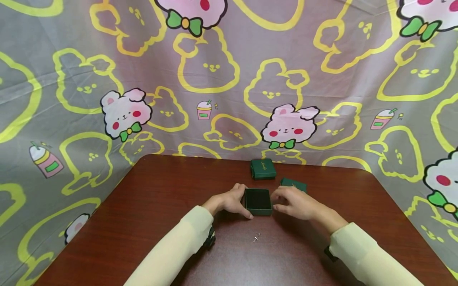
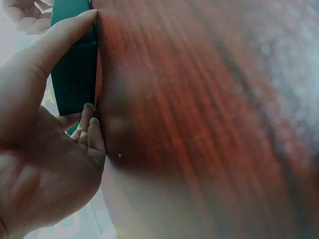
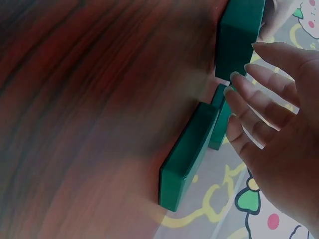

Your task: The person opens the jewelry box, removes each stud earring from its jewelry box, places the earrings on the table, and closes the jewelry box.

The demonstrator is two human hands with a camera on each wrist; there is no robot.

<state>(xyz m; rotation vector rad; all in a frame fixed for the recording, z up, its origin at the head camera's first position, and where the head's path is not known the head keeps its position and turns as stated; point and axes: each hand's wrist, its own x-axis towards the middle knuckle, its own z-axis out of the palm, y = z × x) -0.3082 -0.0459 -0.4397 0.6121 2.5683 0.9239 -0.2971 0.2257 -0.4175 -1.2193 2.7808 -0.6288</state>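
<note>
A small square green box [image 1: 258,211] with a dark inside stands uncovered on the table. My left hand [image 1: 234,200] grips its left side. In the left wrist view the thumb lies along the front of the green box [image 2: 75,74], with fingertips at the rear. My right hand [image 1: 295,201] is at the box's right side, its fingers loosely bent. The right wrist view shows this right hand [image 3: 274,99] holding nothing, fingertips close to the green box [image 3: 238,45]. Two tiny silvery pieces [image 1: 255,239] lie in front of the box, too small to identify.
Behind the box sits a green box [image 1: 263,169] with gold lettering. Another flat green piece with gold lettering [image 1: 293,184], lid or box, is partly hidden behind my right hand. A patterned cloth [image 1: 214,131] hangs around the brown table [image 1: 161,190].
</note>
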